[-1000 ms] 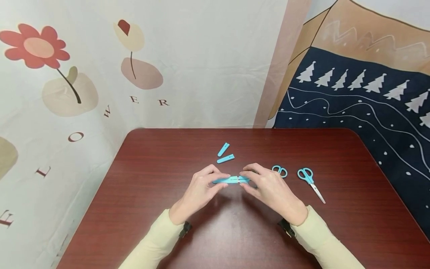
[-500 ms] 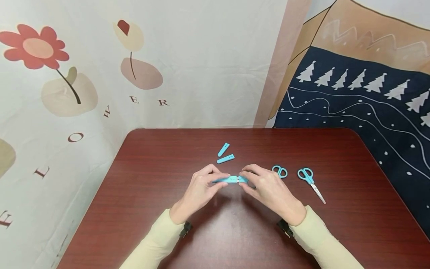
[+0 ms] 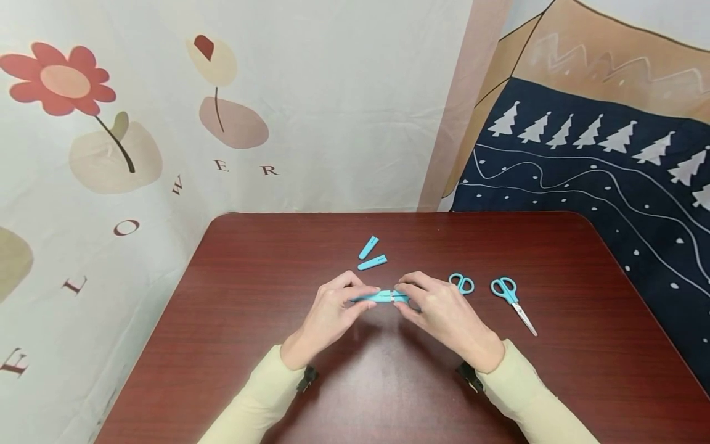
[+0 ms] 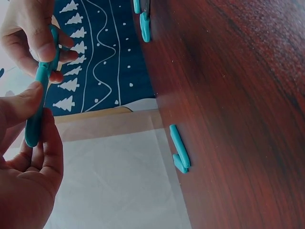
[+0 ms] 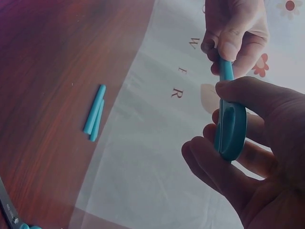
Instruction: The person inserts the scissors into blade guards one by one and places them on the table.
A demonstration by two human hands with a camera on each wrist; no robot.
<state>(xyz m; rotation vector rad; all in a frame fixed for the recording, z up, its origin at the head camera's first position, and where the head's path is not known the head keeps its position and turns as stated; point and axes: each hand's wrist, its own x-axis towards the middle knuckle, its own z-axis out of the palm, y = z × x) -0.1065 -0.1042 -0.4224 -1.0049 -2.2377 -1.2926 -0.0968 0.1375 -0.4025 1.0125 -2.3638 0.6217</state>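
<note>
Over the middle of the table, both hands hold one pair of light-blue-handled scissors with a matching blade cover over its blades. My left hand pinches the cover between thumb and fingers. The right hand grips the handle loops, its thumb near the pivot in the right wrist view. A narrow pale gap shows between cover and handles in the head view. Much of the handles is hidden behind the right fingers there.
Two loose light-blue blade covers lie on the dark red-brown table beyond the hands. Right of them are a bare-bladed pair of scissors and another pair's handle loops, partly behind the right hand. A printed cloth backdrop hangs behind.
The right hand has shifted very slightly left with the scissors handles, toward the cover. The left hand stays in place, and the things on the table have not moved.
</note>
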